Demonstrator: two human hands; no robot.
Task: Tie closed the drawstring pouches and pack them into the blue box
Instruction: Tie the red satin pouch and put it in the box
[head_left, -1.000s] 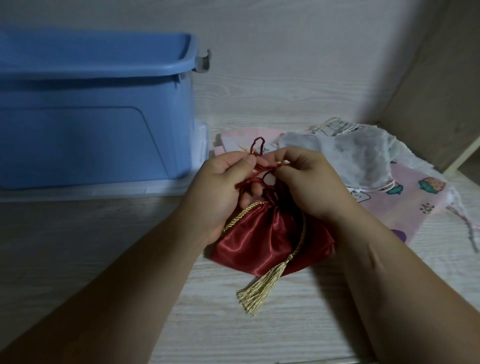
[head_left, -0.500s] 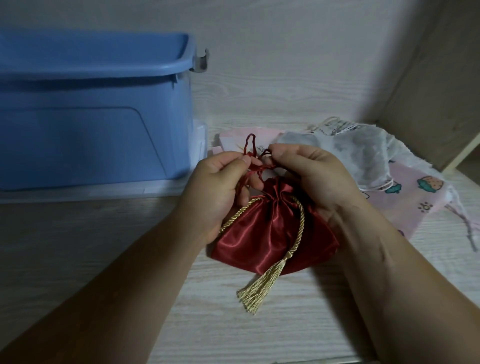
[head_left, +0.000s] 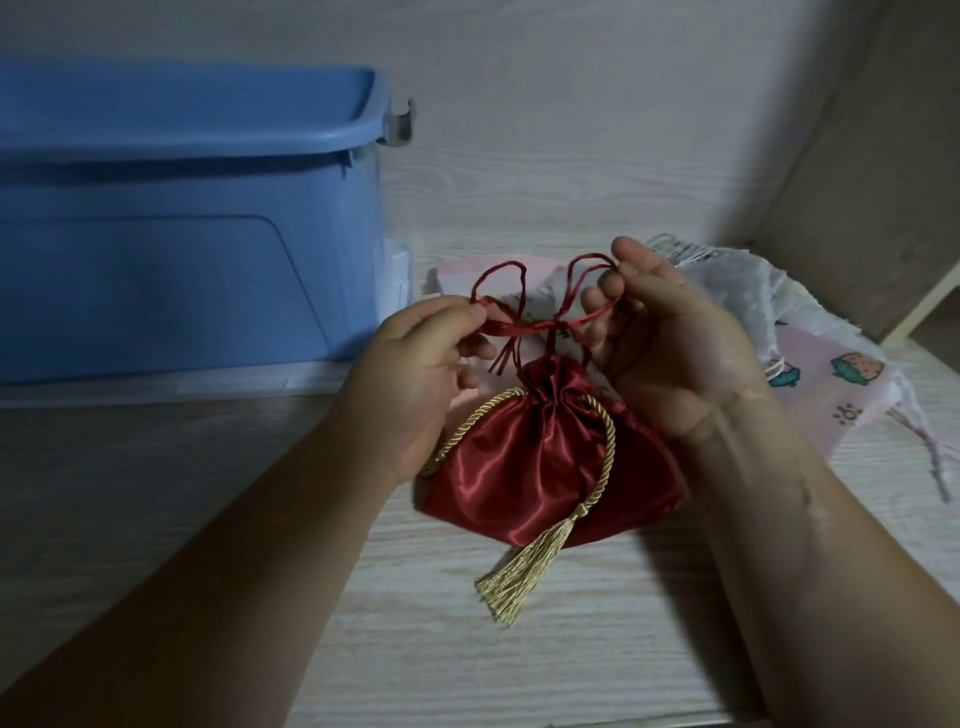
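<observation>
Red pouch (head_left: 540, 462) gathered; left hand (head_left: 415, 384), right hand (head_left: 675, 343) pinch its seemingly knotted drawstring (head_left: 540, 325)

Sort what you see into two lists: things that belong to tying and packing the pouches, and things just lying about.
Belongs to the job: red satin pouch; red drawstring, pinched by left hand and right hand; blue box; white gauze pouch and pink printed pouch, waiting.
Just lying about: clear plastic piece under the box; wooden panel at right.

Pale wood-grain table (head_left: 156, 467); beige panel (head_left: 857, 182) at right.
</observation>
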